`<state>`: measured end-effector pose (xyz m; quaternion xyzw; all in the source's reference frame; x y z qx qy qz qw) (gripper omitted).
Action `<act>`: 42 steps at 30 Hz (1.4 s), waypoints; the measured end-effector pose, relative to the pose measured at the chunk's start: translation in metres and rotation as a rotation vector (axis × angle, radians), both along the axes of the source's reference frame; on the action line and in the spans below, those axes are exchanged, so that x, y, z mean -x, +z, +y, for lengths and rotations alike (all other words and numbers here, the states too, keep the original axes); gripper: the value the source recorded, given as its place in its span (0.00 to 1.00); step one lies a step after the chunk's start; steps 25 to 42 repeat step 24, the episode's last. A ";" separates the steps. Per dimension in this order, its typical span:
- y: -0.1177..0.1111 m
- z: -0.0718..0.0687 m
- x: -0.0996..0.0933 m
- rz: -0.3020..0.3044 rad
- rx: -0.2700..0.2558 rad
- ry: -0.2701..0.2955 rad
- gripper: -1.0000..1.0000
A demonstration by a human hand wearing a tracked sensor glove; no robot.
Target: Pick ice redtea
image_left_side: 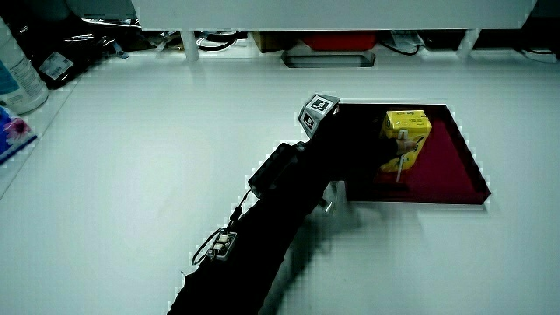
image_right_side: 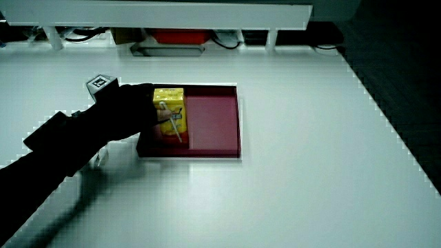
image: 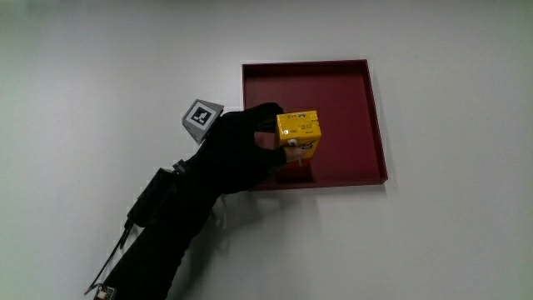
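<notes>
I've got the hand (image: 241,146) over the edge of the red tray (image: 350,83) nearest me, fingers wrapped round the yellow tea carton (image: 299,133). Grip reads as closed on the carton: thumb (image: 291,152) shows across its lower face in the main view, rest of the fingers cover the side next to the glove.

Carton is upright inside the tray, in the part of it nearest me, w/ a straw stuck to its front, seen in a side view (image_right_side: 176,122). Whether it's already off the tray floor I can't tell; in both side views it looks low, so my guess is it's either resting or barely raised.

Progress, as I judge it: reach done, grasp on. Left to do: lift it clear of the tray rim and carry it out. Rim is low, so the lift shouldn't need much height, but the straw could snag on my thumb.

Count:
- 1 carton
- 1 tray, nothing else in it
- 1 hand, w/ 1 patterned cube (image: 202,115) on its back
- 1 white table (image: 450,242) under it all
</notes>
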<state>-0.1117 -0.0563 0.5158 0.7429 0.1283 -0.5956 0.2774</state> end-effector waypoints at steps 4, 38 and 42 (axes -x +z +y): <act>0.000 0.002 0.001 0.012 -0.014 -0.017 1.00; -0.054 -0.004 0.036 0.102 -0.061 -0.111 1.00; -0.054 -0.004 0.036 0.102 -0.061 -0.111 1.00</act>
